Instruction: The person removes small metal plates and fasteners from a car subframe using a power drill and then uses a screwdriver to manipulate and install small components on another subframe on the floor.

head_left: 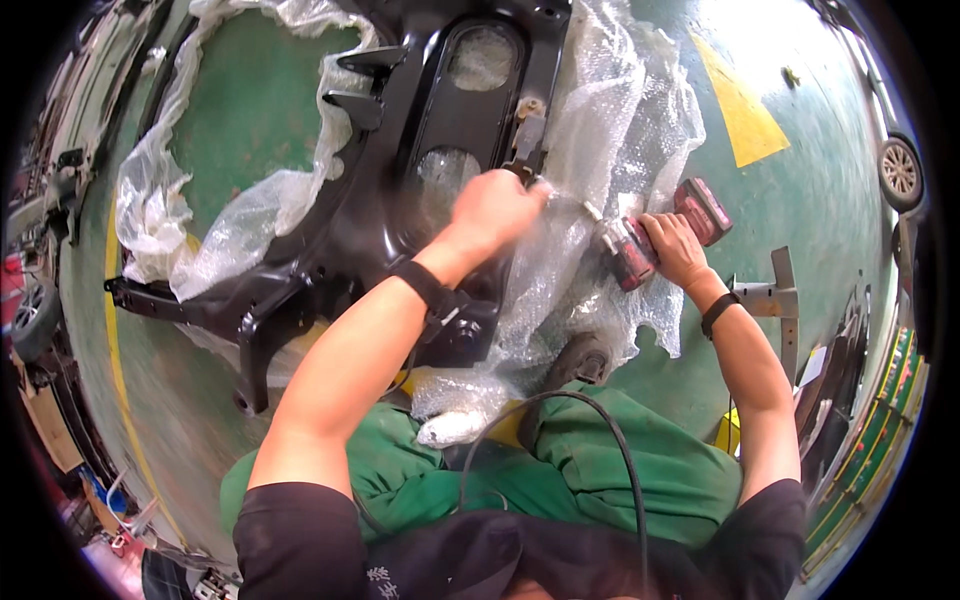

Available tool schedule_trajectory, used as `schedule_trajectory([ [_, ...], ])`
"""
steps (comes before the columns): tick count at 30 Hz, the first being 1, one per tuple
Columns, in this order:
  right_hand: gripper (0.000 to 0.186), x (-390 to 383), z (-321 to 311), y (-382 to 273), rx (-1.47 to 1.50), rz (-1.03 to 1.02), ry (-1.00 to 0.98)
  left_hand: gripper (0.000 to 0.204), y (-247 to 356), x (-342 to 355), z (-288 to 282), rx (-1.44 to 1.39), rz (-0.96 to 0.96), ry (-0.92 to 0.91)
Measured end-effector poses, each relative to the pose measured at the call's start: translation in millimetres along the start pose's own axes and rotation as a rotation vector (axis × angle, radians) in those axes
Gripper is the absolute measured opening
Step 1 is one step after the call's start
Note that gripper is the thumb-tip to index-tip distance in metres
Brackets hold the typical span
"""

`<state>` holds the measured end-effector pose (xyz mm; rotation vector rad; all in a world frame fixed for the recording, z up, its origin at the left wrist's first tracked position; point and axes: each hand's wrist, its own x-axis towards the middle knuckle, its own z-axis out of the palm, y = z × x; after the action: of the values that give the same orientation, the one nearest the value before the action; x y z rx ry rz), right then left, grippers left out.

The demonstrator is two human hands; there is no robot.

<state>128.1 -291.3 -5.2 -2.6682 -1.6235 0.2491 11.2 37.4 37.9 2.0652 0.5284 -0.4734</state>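
A glossy black car subframe [390, 190] lies on bubble wrap in front of me. My left hand [490, 215] is at its right edge, fingers curled in and partly blurred, just below a small grey bracket [530, 130]. What those fingers hold, if anything, I cannot make out. To the right, my right hand [678, 245] is closed round the grip of a red and black cordless power drill [704, 212]. Its tip points left toward the subframe's edge, above the bubble wrap [590, 150]. The two hands are apart.
More crumpled bubble wrap [240, 220] lies to the left on the green floor [260, 90]. A metal stand [785, 300] is right of my forearm. Wheels [900, 172] and car parts line both sides. A black cable [620, 440] arcs over my lap.
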Motion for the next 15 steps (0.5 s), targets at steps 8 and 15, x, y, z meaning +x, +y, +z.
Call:
schedule_trajectory([
  [8,0.035,46,-35,14,0.359,0.206,-0.415,0.054,-2,36,-1,-0.026,0.073,0.348],
  [15,0.019,143,-65,-15,0.517,0.225,0.167,0.046,-5,46,11,0.251,0.158,0.432],
])
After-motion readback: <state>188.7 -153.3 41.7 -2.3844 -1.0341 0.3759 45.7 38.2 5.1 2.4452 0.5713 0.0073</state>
